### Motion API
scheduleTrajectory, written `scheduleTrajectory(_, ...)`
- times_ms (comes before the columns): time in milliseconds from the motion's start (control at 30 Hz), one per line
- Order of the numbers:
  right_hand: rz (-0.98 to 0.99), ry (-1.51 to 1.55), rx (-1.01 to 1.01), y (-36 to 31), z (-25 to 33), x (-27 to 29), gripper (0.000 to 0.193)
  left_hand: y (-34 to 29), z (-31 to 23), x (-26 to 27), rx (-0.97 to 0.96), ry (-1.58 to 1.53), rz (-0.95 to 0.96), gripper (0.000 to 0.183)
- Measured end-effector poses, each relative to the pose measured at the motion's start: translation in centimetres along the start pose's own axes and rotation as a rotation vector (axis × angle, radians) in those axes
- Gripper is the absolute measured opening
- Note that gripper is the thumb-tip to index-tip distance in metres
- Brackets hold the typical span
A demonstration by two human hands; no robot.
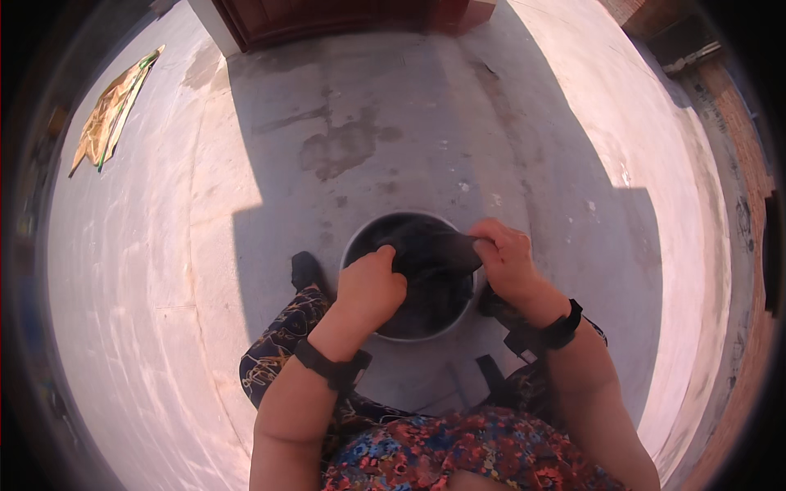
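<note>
Between my feet stands a round basin (422, 338) with a pale metallic rim; its inside is dark, and I cannot tell whether that is water, more cloth or both. A black cloth (446, 252) stretches across its upper part between my hands. My left hand (372, 286) is closed on the cloth's left part over the basin's left side, its fingertips mostly hidden. At the basin's right rim, my right hand (508, 260) pinches the cloth's right end between thumb and fingers. A black band circles each of my wrists.
Damp patches (348, 146) mark the concrete floor ahead. A tan sheet with green edging (115, 110) lies at the far left. A dark red door (327, 20) is at the top, and a brick wall (741, 139) runs along the right. My shoe (304, 268) is left of the basin.
</note>
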State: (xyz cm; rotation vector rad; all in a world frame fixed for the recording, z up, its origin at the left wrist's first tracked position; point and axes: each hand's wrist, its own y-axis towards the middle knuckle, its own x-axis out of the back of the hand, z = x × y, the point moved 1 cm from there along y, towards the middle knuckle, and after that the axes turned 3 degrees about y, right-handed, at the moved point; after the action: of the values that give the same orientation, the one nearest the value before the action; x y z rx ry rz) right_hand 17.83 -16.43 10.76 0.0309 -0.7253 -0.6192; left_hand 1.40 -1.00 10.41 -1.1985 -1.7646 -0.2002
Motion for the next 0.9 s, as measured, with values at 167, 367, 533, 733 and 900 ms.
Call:
scheduleTrajectory(167, 0.201, 0.148, 0.096, 0.2, 2.9, 0.3, 0.01, 0.0, -0.6, -1.1, 0.003, 0.099, -0.117, 0.035)
scheduleTrajectory(367, 0.176, 0.089, 0.066, 0.0, 1.8, 1.3, 0.01, 0.1, 1.4, -2.2, -0.048, 0.199, -0.21, 0.018)
scheduleTrajectory(533, -0.047, -0.139, -0.113, 0.9, -2.0, 2.9, 0.011, 0.4, 0.1, -2.1, -0.137, -0.006, -0.249, 0.012)
scheduleTrajectory(733, 0.104, 0.096, 0.391, 0.9, 4.9, -0.9, 0.014, 0.3, 0.2, -2.6, -0.063, -0.431, -0.249, 0.019)
scheduleTrajectory(900, 0.314, 0.072, 0.203, -1.4, 2.3, -5.3, 0.011, -0.2, -0.5, -3.8, -0.138, -0.493, -0.282, 0.014)
